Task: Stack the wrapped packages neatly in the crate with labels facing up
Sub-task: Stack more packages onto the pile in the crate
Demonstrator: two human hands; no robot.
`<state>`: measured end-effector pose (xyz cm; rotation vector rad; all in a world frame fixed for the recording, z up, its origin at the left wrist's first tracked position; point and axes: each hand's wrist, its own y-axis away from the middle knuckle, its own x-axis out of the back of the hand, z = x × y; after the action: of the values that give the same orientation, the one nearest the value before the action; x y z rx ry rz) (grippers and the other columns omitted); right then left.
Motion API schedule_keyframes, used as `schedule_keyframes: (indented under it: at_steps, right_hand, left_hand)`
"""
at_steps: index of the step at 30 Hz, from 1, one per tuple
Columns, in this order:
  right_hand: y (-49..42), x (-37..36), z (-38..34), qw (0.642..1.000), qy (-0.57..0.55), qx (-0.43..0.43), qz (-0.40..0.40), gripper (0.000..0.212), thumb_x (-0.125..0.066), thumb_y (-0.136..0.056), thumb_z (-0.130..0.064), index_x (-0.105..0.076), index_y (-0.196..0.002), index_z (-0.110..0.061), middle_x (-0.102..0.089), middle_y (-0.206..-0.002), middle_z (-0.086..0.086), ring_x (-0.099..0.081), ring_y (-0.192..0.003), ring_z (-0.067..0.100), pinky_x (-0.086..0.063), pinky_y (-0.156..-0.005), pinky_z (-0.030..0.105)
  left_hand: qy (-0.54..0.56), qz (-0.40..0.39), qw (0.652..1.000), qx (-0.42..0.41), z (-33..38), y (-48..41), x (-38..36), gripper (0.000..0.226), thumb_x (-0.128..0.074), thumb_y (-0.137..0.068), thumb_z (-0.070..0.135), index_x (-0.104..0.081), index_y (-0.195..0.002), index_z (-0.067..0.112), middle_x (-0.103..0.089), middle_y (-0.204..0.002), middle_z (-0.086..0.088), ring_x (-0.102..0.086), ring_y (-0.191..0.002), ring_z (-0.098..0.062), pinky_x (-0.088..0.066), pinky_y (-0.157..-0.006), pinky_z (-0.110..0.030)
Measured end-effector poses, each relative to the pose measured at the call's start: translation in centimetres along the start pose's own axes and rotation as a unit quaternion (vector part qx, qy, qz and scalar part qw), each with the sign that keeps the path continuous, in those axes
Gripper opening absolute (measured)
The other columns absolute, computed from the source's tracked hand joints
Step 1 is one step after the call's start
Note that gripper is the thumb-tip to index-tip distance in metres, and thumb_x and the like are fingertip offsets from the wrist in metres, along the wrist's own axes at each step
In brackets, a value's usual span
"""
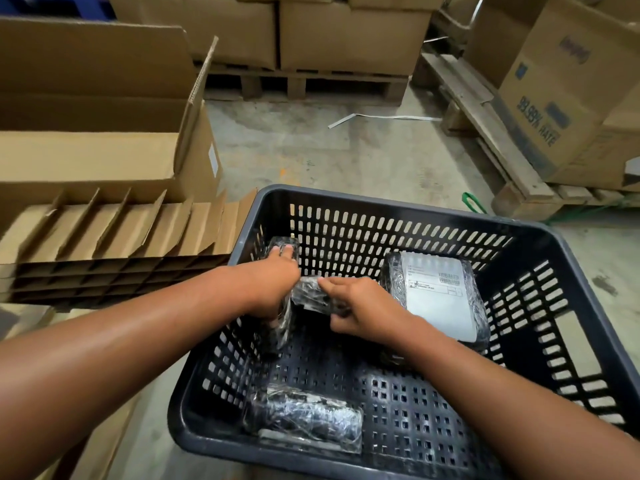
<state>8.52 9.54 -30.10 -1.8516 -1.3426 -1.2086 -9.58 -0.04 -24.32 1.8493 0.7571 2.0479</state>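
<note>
A black slotted plastic crate (381, 209) stands on the floor in front of me. Inside it, my left hand (273, 282) grips a black film-wrapped package (285, 327) standing on edge against the crate's left wall. My right hand (356, 306) holds a smaller black wrapped package (308, 296) right beside it, touching the first. A larger wrapped package (440, 299) lies at the crate's right side with its white label facing up. Another wrapped package (308, 417) lies at the near left corner, no label showing on top.
A stack of cardboard dividers (114, 237) lies left of the crate, with an open cardboard box (104, 133) behind it. Wooden pallets with boxes (346, 39) stand at the back and right (571, 98). Concrete floor (346, 150) stretches beyond the crate.
</note>
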Motion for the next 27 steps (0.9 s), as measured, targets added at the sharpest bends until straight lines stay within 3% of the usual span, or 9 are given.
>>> schedule_keyframes:
  at_steps: [2, 5, 8, 13, 18, 21, 24, 25, 27]
  right_hand:
    - [-0.3, 1.2, 0.0, 0.997, -0.071, -0.03, -0.003, 0.065, -0.076, -0.082, -0.018, -0.057, -0.145, -0.016, -0.074, -0.124, -0.004, -0.068, -0.082, -0.003, -0.055, -0.077, 0.013]
    - [-0.2, 3.0, 0.5, 0.977, -0.195, -0.092, 0.0, 0.067, -0.078, -0.075, -0.016, -0.063, -0.14, -0.017, -0.077, -0.1, -0.01, -0.07, -0.068, 0.007, -0.058, -0.059, 0.025]
    - [0.1, 5.1, 1.5, 0.95, -0.286, -0.117, 0.053, 0.059, -0.08, -0.072, -0.01, -0.071, -0.129, -0.015, -0.078, -0.107, -0.008, -0.077, -0.084, 0.026, -0.065, -0.071, 0.046]
    - [1.5, 9.2, 3.3, 0.881, -0.445, -0.124, 0.102, 0.047, -0.081, -0.076, 0.003, -0.076, -0.118, -0.019, -0.081, -0.105, 0.007, -0.076, -0.099, 0.026, -0.063, -0.082, 0.035]
    - [2.9, 10.6, 3.5, 0.796, -0.582, -0.113, 0.124, 0.039, -0.076, -0.071, -0.001, -0.084, -0.105, -0.019, -0.08, -0.1, 0.017, -0.076, -0.082, 0.021, -0.062, -0.072, 0.03]
    - [3.5, 10.7, 3.6, 0.772, -0.603, -0.109, 0.169, 0.036, -0.087, -0.074, -0.007, -0.082, -0.108, -0.017, -0.079, -0.106, 0.016, -0.077, -0.092, 0.021, -0.061, -0.076, 0.029]
    - [4.1, 11.1, 3.3, 0.821, -0.523, -0.114, 0.198, 0.046, -0.089, -0.072, -0.032, -0.079, -0.116, -0.026, -0.076, -0.122, 0.008, -0.075, -0.103, 0.016, -0.061, -0.074, 0.028]
    - [4.3, 11.1, 3.2, 0.848, -0.481, -0.122, 0.186, 0.059, -0.093, -0.066, -0.04, -0.075, -0.123, -0.033, -0.073, -0.129, 0.003, -0.074, -0.105, 0.015, -0.062, -0.074, 0.028]
    - [4.7, 10.5, 2.6, 0.905, -0.381, -0.133, 0.136, 0.107, -0.099, -0.051, -0.049, -0.052, -0.147, -0.043, -0.055, -0.148, -0.007, -0.062, -0.124, 0.013, -0.057, -0.092, 0.024]
  left_hand:
    - [0.026, 0.009, 1.0, -0.008, -0.2, 0.1, -0.1, 0.12, -0.088, -0.075, 0.023, -0.005, -0.16, 0.005, 0.01, -0.166, -0.022, 0.006, -0.153, -0.04, -0.017, -0.124, -0.045]
    - [0.109, 0.056, 0.992, -0.033, -0.5, 0.3, 0.1, 0.133, -0.09, -0.072, 0.027, 0.008, -0.16, 0.018, 0.008, -0.168, -0.011, 0.012, -0.152, -0.036, -0.008, -0.125, -0.048]
    - [0.181, 0.114, 0.975, -0.058, -0.7, 0.7, 0.4, 0.126, -0.09, -0.072, 0.024, 0.0, -0.159, 0.038, 0.002, -0.169, -0.003, 0.009, -0.153, -0.032, -0.004, -0.122, -0.05]
    - [0.303, 0.165, 0.928, -0.143, -0.5, 1.3, 0.9, 0.119, -0.087, -0.077, 0.029, 0.0, -0.152, 0.061, -0.027, -0.165, 0.008, -0.027, -0.149, -0.017, -0.03, -0.118, -0.041]
    - [0.42, 0.169, 0.858, -0.242, 0.5, 1.3, 2.5, 0.107, -0.082, -0.085, 0.026, -0.008, -0.154, 0.058, -0.037, -0.156, 0.024, -0.046, -0.134, 0.003, -0.047, -0.105, -0.023]
    - [0.457, 0.158, 0.839, -0.25, 0.9, 1.0, 2.3, 0.103, -0.08, -0.088, 0.023, -0.01, -0.155, 0.056, -0.04, -0.153, 0.024, -0.053, -0.127, 0.005, -0.049, -0.096, -0.015]
    - [0.493, 0.158, 0.828, -0.215, 0.7, 1.0, 0.9, 0.1, -0.076, -0.09, 0.025, -0.007, -0.152, 0.062, -0.036, -0.147, 0.037, -0.051, -0.124, 0.012, -0.048, -0.095, -0.012]
    - [0.507, 0.165, 0.824, -0.194, 0.6, 1.0, 0.4, 0.099, -0.075, -0.091, 0.024, -0.006, -0.152, 0.061, -0.035, -0.141, 0.046, -0.049, -0.121, 0.019, -0.047, -0.092, -0.009]
    - [0.526, 0.186, 0.816, -0.152, 0.3, 0.7, -0.1, 0.097, -0.072, -0.093, 0.019, -0.006, -0.154, 0.056, -0.034, -0.125, 0.063, -0.044, -0.11, 0.033, -0.045, -0.084, -0.002]
